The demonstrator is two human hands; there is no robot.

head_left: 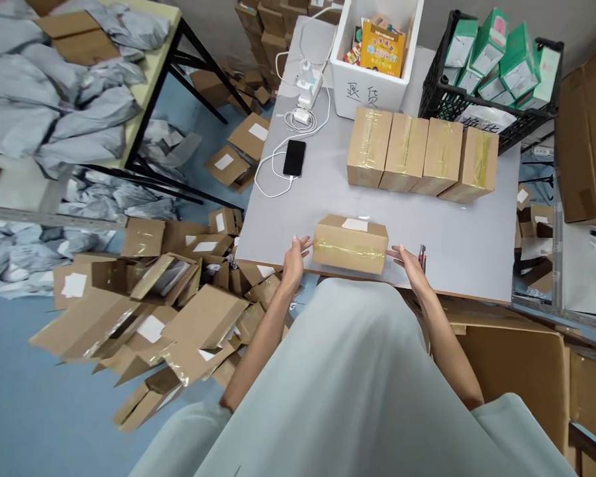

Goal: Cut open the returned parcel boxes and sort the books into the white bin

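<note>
A taped cardboard box (350, 250) with a white label on top lies at the front edge of the table, between my two hands. Beside its left end is my left hand (294, 260), fingers stretched toward the box with a small gap. At the right end my right hand (408, 262) has its fingers extended, the tips at or very near the box's side; whether they touch I cannot tell. Neither hand grips anything. Just right of my right hand lies a red and black pen-like tool (422, 257), partly hidden by the hand.
On the grey table (457, 265) stand several taped cartons (407, 152) in a row, a white foam bin (370, 93), a black crate (437, 99) of green boxes, a phone (295, 158) and a white cable (265, 189). Opened cartons (198, 318) litter the floor at left; grey parcels (24, 86) cover another table.
</note>
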